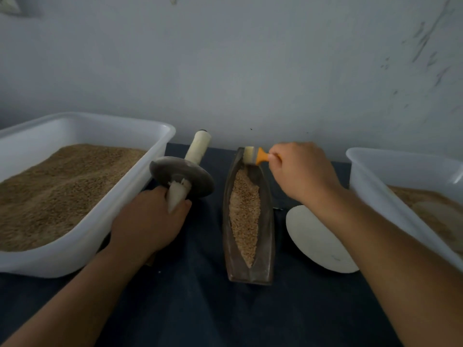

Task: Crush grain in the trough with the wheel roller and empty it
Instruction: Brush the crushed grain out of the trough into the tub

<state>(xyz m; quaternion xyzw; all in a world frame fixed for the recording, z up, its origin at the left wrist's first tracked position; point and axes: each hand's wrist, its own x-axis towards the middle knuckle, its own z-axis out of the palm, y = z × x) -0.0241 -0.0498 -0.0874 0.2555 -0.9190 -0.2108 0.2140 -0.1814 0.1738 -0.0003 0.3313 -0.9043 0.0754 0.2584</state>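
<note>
Two hands are busy: the left hand grips the near handle of the wheel roller, lifted left of the trough; the right hand pinches an orange brush at the trough's far tip. Grain fills the trough on a dark-clothed desk against a pale, scuffed wall. Both white tubs run off-frame; the right arm hides part of a pale disc.

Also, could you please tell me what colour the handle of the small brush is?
Orange, seen in the head view: the brush handle, held by the right hand.
</note>
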